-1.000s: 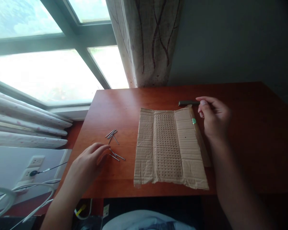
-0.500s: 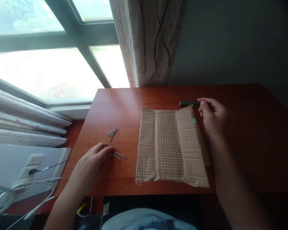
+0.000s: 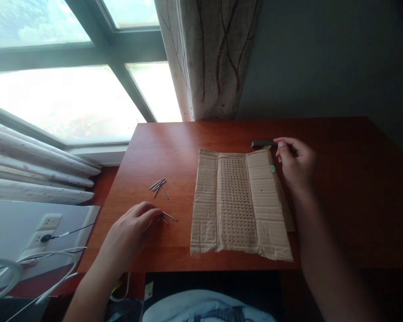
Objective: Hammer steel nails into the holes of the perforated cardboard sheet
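Note:
On the left part of the wooden table, my left hand [image 3: 134,227] is closed, its fingertips pinched at the near ends of a few metal nails [image 3: 169,216]. The held ends are hidden under the fingers. Just beyond it lies a small pile of several nails [image 3: 158,185]. A creased sheet of cardboard [image 3: 206,205] lies flat between my hands, its middle strip punched with rows of small holes. At the sheet's far right corner, my right hand [image 3: 297,163] is closed on the right end of a dark, straight bar [image 3: 262,144], whose kind I cannot make out.
The wooden table [image 3: 349,192] reaches to a dark wall at the back right. A window and patterned curtain [image 3: 218,58] stand behind it. To the left are a wall socket [image 3: 42,239] and white cables [image 3: 58,255].
My left hand has shifted slightly right over the nails, covering more of them. My right hand has moved slightly left along the dark bar. The cardboard stays put.

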`<state>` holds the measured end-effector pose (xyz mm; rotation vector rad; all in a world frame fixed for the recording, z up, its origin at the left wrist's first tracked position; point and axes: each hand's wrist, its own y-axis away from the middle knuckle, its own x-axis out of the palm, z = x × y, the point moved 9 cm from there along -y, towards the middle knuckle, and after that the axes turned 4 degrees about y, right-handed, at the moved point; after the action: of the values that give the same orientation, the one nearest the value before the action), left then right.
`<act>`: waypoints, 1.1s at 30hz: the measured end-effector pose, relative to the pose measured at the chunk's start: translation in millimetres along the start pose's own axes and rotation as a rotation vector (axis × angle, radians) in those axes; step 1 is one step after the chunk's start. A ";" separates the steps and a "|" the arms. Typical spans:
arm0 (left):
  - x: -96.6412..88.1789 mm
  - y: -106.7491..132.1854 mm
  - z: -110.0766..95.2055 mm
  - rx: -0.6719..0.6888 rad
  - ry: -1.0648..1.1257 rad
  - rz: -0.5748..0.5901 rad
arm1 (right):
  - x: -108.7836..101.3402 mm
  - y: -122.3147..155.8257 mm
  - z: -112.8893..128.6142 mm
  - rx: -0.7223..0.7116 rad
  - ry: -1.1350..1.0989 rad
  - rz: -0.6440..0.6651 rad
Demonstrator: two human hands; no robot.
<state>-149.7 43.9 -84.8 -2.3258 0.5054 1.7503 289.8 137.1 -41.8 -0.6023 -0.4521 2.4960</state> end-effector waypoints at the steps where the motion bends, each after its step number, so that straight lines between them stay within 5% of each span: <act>1: 1.2 0.6 -0.3 0.006 -0.009 -0.001 | 0.3 -0.2 -0.2 -0.002 0.007 0.001; 15: 0.4 -5.0 -28.4 0.097 -0.030 -0.100 | 2.4 0.3 1.7 -0.022 0.061 0.011; 20: 6.6 -12.6 -35.3 0.116 0.018 -0.013 | 3.0 -0.1 -0.9 -0.038 0.086 0.017; 33: -4.5 -24.0 -31.3 -0.231 -0.083 -0.204 | 4.8 0.9 -1.4 -0.071 0.143 0.039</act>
<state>-113.8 55.9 -72.8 -2.3403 0.0513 1.8814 286.4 139.4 -44.9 -0.8187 -0.4802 2.4614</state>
